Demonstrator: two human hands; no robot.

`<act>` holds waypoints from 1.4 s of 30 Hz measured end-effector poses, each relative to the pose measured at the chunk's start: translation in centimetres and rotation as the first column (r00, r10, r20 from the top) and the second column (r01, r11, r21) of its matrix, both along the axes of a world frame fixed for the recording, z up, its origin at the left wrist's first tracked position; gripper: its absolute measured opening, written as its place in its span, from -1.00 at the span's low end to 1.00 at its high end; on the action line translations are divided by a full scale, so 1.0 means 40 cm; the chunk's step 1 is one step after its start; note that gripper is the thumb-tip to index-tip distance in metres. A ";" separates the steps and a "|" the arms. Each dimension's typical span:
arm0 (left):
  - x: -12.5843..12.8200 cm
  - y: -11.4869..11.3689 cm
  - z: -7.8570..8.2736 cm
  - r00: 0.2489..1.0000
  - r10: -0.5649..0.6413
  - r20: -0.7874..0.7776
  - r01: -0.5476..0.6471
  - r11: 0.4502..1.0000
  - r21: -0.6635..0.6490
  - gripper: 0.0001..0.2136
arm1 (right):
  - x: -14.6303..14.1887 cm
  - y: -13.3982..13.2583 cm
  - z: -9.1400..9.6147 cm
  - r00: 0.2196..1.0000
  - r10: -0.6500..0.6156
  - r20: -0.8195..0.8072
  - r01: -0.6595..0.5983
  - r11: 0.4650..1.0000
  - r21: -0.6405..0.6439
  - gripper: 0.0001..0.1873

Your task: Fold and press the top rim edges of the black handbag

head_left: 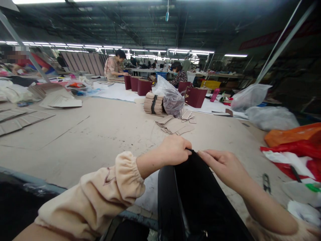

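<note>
A black bag point(200, 197) stands open at the table's front edge, its long mouth running away from me. My left hand point(175, 150) is closed in a pinch on the far end of its top edge. Opposite, my right hand point(227, 167) grips the right side of that edge between thumb and fingers, the fingertips close to the left hand. A small gold-coloured metal fitting point(205, 233) shows low on the bag. The bag's lower part is out of view. A cream sleeve cover point(100, 194) is on my left forearm.
Ahead lie loose cardboard pieces point(175, 125), a strapped cardboard bundle point(153, 103) and a clear plastic bag point(170, 95). Several maroon bags point(197, 97) stand beyond. Dark thread snips point(266, 183) and red-orange plastic point(298, 137) lie right. Other people point(114, 65) work farther back.
</note>
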State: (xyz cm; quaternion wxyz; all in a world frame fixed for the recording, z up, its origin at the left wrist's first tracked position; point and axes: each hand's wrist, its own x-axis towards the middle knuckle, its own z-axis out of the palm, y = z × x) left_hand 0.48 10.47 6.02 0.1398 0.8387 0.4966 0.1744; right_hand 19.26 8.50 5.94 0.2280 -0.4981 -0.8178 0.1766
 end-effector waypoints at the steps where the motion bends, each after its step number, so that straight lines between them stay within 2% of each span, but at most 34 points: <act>1: 0.002 0.000 0.000 1.000 -0.002 -0.003 0.002 1.000 0.003 -0.79 | 0.008 0.000 0.002 1.000 0.013 0.001 -0.013 0.998 -0.055 -0.53; 3: 0.004 -0.001 0.000 1.000 -0.013 -0.014 0.013 1.000 0.007 -0.78 | 0.014 0.001 0.008 0.999 0.038 0.002 -0.038 0.991 -0.126 -0.52; 4: 0.005 -0.002 0.001 1.000 -0.018 -0.025 0.018 1.000 0.010 -0.78 | 0.012 0.001 0.011 0.999 0.041 0.001 -0.041 0.993 -0.111 -0.56; 8: 0.006 0.000 0.004 0.997 -0.034 -0.070 0.037 0.999 0.032 -0.80 | -0.017 0.007 0.018 0.989 0.028 0.147 -0.030 0.999 0.017 -0.68; 12: -0.009 0.001 0.011 0.998 -0.065 -0.007 0.065 0.998 -0.010 -0.81 | -0.043 0.017 0.012 0.957 -0.013 0.290 -0.021 0.993 0.112 -0.69; 15: -0.032 -0.026 0.013 0.992 -0.061 0.111 0.068 0.996 -0.061 -0.77 | -0.053 0.022 0.000 0.946 -0.098 0.308 0.027 0.974 0.227 -0.73; 17: -0.046 -0.061 0.002 0.965 0.031 0.259 -0.016 0.998 -0.059 -0.65 | -0.056 0.022 -0.007 0.941 -0.144 0.306 0.055 0.958 0.282 -0.73; 19: -0.054 -0.100 -0.024 0.875 0.175 0.452 -0.150 0.985 -0.092 -0.58 | -0.054 0.021 -0.009 0.943 -0.163 0.290 0.074 0.953 0.293 -0.72; 22: -0.051 -0.144 -0.079 0.635 0.323 0.702 -0.235 0.946 -0.223 -0.56 | -0.041 0.016 -0.002 0.967 -0.129 0.219 0.090 0.980 0.180 -0.70; 24: -0.041 -0.155 -0.110 0.475 0.367 0.800 -0.216 0.930 -0.299 -0.55 | -0.027 0.011 0.008 0.989 -0.046 0.139 0.047 0.999 -0.001 -0.67; 26: -0.033 -0.155 -0.127 0.388 0.375 0.842 -0.168 0.927 -0.335 -0.56 | -0.011 0.008 0.016 0.999 0.046 0.023 -0.040 0.981 -0.192 -0.65; 28: -0.027 -0.152 -0.134 0.362 0.362 0.859 -0.131 0.932 -0.337 -0.57 | 0.002 0.006 0.021 0.992 0.103 -0.078 -0.122 0.944 -0.306 -0.56; 30: -0.024 -0.151 -0.136 0.353 0.349 0.868 -0.115 0.937 -0.330 -0.57 | 0.012 0.006 0.022 0.986 0.119 -0.113 -0.151 0.930 -0.334 -0.50; 37: -0.024 -0.160 -0.140 0.368 0.346 0.863 -0.096 0.937 -0.335 -0.55 | 0.029 0.018 0.005 0.993 0.036 -0.117 -0.068 0.957 -0.283 -0.53; 42: -0.035 -0.160 -0.144 0.367 0.346 0.863 -0.109 0.938 -0.329 -0.56 | 0.015 0.023 0.010 0.995 0.006 -0.096 -0.031 0.966 -0.257 -0.57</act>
